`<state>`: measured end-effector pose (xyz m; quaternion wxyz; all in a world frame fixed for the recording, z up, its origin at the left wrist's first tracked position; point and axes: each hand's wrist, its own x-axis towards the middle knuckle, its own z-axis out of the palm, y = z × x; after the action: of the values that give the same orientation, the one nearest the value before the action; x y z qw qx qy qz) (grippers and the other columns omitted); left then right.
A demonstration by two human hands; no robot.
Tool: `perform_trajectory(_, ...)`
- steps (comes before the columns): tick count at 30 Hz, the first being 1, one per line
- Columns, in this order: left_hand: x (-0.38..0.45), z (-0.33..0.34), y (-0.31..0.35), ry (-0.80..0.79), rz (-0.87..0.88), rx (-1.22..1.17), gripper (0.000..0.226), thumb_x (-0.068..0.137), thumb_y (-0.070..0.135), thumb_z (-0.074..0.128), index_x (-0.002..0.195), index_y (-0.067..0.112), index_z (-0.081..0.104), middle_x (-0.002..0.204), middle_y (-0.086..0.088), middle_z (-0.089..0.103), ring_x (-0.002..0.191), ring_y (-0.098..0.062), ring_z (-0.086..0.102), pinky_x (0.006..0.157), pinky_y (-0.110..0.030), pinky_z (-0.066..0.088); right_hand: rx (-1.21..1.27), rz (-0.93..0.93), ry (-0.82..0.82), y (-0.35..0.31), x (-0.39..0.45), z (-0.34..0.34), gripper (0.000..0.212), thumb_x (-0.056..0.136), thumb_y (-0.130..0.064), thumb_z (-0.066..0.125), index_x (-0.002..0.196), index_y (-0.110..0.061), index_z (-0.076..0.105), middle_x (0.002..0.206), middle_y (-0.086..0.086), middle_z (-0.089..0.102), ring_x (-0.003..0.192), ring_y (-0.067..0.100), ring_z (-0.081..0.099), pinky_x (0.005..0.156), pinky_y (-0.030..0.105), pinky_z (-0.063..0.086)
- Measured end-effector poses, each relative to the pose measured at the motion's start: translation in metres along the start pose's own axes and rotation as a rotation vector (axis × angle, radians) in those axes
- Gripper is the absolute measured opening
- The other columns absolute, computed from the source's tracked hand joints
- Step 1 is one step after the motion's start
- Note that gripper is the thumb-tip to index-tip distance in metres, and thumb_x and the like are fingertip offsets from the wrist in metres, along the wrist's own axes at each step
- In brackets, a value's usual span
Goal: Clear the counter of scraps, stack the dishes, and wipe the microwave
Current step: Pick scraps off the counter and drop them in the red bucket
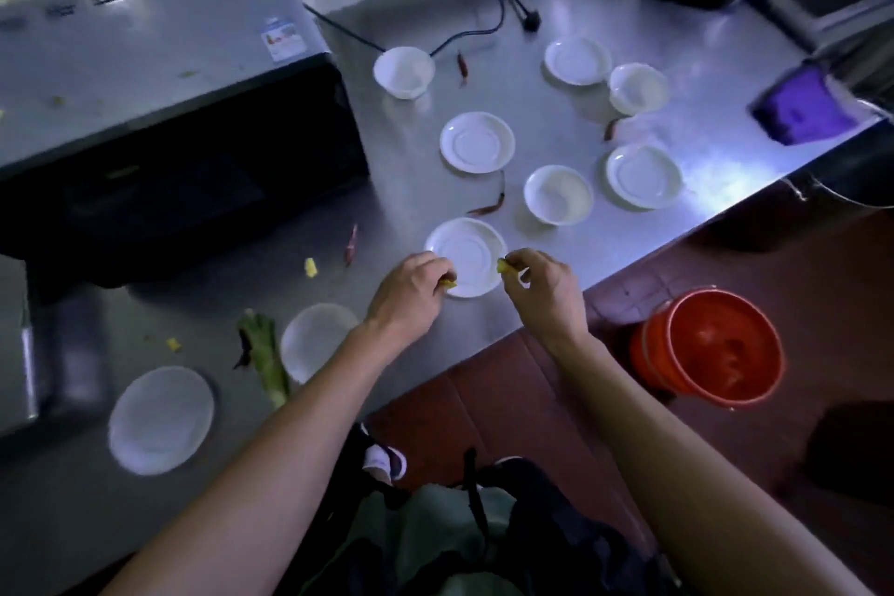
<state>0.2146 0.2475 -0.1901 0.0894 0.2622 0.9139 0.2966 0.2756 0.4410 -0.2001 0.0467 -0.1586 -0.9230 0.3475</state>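
My left hand (pixel 411 288) pinches a small yellow scrap (pixel 450 282) at the near edge of a white saucer (pixel 467 254). My right hand (pixel 542 283) pinches another yellow scrap (pixel 503 265) at that saucer's right rim. Several white saucers, one (pixel 476 141), and white bowls, one (pixel 558 195), are spread over the steel counter (pixel 411 189). Red chili scraps (pixel 491 206), yellow bits (pixel 310 267) and a green stalk (pixel 266 356) lie on the counter. The microwave (pixel 159 121) stands at the left with small crumbs on its top.
An orange bucket (pixel 711 346) stands on the red floor right of the counter edge. A purple cloth (pixel 805 111) lies at the counter's far right. A black power cord and plug (pixel 527 22) run along the back. Dark appliances stand at the rear right.
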Motion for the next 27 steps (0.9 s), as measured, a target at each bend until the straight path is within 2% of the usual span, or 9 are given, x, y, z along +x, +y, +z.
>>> perform_trajectory(4, 0.021, 0.043, 0.069, -0.087, 0.086, 0.038, 0.011, 0.088, 0.003, 0.062, 0.094, 0.007, 0.07, 0.095, -0.009, 0.066, 0.093, -0.029, 0.058, 0.079, -0.045, 0.049, -0.024, 0.059, 0.09, 0.063, -0.022, -0.057, 0.015, 0.092, -0.031, 0.066, 0.1, -0.019, 0.071, 0.093, 0.002, 0.07, 0.084, 0.023, 0.063, 0.07, 0.037, 0.051)
perform_trajectory(10, 0.057, 0.103, 0.167, -0.241, 0.217, 0.107, 0.014, 0.089, 0.009, 0.062, 0.1, 0.014, 0.069, 0.098, -0.008, 0.064, 0.098, -0.03, 0.06, 0.085, -0.044, 0.048, -0.05, 0.213, 0.194, 0.151, -0.066, -0.136, 0.019, 0.09, -0.026, 0.068, 0.107, -0.017, 0.072, 0.098, 0.002, 0.07, 0.089, 0.025, 0.064, 0.077, 0.037, 0.052)
perform_trajectory(14, 0.073, 0.143, 0.218, -0.334, 0.329, 0.125, 0.016, 0.088, 0.01, 0.064, 0.102, 0.015, 0.069, 0.102, -0.006, 0.065, 0.102, -0.029, 0.06, 0.089, -0.044, 0.048, -0.059, 0.334, 0.269, 0.197, -0.094, -0.169, 0.017, 0.089, -0.026, 0.068, 0.104, -0.019, 0.072, 0.095, 0.001, 0.07, 0.088, 0.024, 0.063, 0.07, 0.029, 0.044)
perform_trajectory(16, 0.08, 0.162, 0.239, -0.372, 0.403, 0.131, 0.015, 0.087, 0.009, 0.066, 0.101, 0.015, 0.07, 0.099, -0.006, 0.064, 0.1, -0.028, 0.06, 0.088, -0.042, 0.048, -0.058, 0.395, 0.299, 0.216, -0.105, -0.181, 0.015, 0.089, -0.028, 0.069, 0.101, -0.019, 0.072, 0.093, 0.0, 0.069, 0.087, 0.023, 0.063, 0.068, 0.028, 0.041)
perform_trajectory(24, 0.116, 0.233, 0.293, -0.523, 0.558, 0.135, 0.012, 0.088, 0.014, 0.067, 0.1, 0.017, 0.07, 0.095, -0.003, 0.062, 0.095, -0.024, 0.06, 0.084, -0.037, 0.049, -0.089, 0.602, 0.339, 0.276, -0.131, -0.21, 0.017, 0.09, -0.027, 0.068, 0.105, -0.02, 0.07, 0.099, 0.001, 0.071, 0.092, 0.024, 0.064, 0.075, 0.039, 0.054)
perform_trajectory(27, 0.141, 0.256, 0.307, -0.548, 0.595, 0.127, 0.012, 0.088, 0.015, 0.066, 0.099, 0.017, 0.069, 0.094, -0.003, 0.062, 0.095, -0.024, 0.06, 0.082, -0.036, 0.049, -0.11, 0.649, 0.345, 0.297, -0.12, -0.219, 0.016, 0.089, -0.026, 0.069, 0.104, -0.021, 0.07, 0.097, 0.001, 0.071, 0.09, 0.023, 0.065, 0.074, 0.036, 0.053)
